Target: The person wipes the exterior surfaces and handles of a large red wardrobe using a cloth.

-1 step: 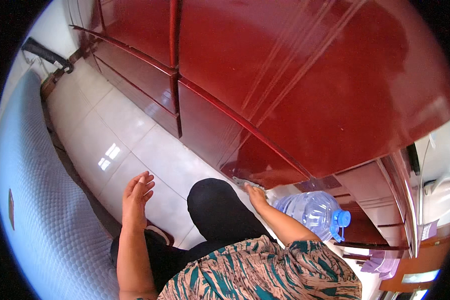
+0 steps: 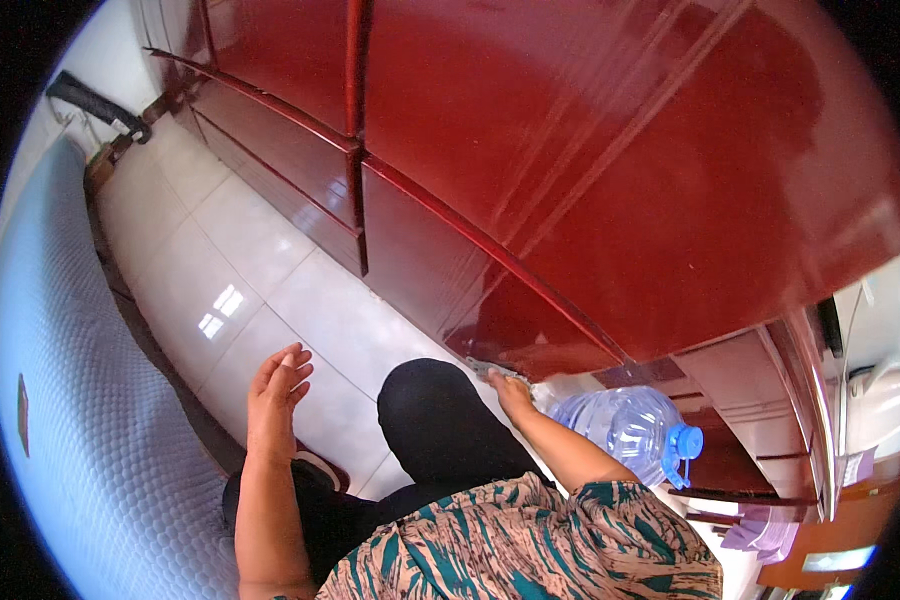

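My left hand [image 2: 279,378] hovers over the white tiled floor, its fingers loosely bent and a little apart, with nothing in it. My right hand [image 2: 513,395] reaches down to the foot of the dark red glossy cabinet [image 2: 570,190]. Its fingers are closed on a small grey, flat-looking item [image 2: 479,367] at the cabinet's lower edge; its kind is too small and blurred to make out. Beside my right forearm a large clear plastic water bottle [image 2: 625,425] with a blue cap and handle lies or stands tilted.
A bed or mattress with a pale blue quilted cover [image 2: 95,400] runs along my left. White floor tiles [image 2: 255,250] stretch between it and the cabinet. A black rolled or tube-shaped object [image 2: 100,105] is at the far left. Purple cloth [image 2: 765,530] hangs at the lower right.
The whole view has shifted very slightly. Both hands and the things about them stay nearly where they were.
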### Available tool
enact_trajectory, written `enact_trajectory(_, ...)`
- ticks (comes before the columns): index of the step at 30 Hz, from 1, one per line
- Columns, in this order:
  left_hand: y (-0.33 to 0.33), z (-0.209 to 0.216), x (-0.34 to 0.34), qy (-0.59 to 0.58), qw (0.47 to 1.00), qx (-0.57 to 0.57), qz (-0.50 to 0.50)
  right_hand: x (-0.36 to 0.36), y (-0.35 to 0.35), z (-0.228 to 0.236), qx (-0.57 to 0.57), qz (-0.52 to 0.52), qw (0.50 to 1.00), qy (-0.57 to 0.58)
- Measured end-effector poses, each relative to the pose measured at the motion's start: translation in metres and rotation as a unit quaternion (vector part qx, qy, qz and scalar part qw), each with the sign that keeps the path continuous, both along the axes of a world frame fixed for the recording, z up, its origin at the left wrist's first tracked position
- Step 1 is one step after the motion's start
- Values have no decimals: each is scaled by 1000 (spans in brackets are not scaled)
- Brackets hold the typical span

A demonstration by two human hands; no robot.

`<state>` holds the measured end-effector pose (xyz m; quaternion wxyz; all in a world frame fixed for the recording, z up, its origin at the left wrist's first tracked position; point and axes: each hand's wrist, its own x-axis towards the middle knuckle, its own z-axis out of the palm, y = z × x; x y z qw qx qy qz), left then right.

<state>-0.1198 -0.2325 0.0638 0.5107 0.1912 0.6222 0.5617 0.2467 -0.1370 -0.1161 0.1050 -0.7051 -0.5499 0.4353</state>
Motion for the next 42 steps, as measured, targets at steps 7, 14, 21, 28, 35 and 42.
enact_trajectory(7,2,3,-3,5,1000,-1,-13,-48,20,-4,-39,137,989,-29)
enact_trajectory(14,16,2,1,-7,999,0,-36,-118,93,-39,36,220,966,134)
enact_trajectory(21,17,4,1,-6,999,2,-39,-220,122,104,56,141,917,369)
enact_trajectory(28,13,-2,-7,-19,999,13,-33,-219,96,194,79,106,886,445)
enact_trajectory(35,13,-7,-7,-18,999,21,-33,-122,46,136,55,74,911,402)
enact_trajectory(42,11,-8,-2,-15,999,30,-40,-38,-3,162,72,-4,938,339)
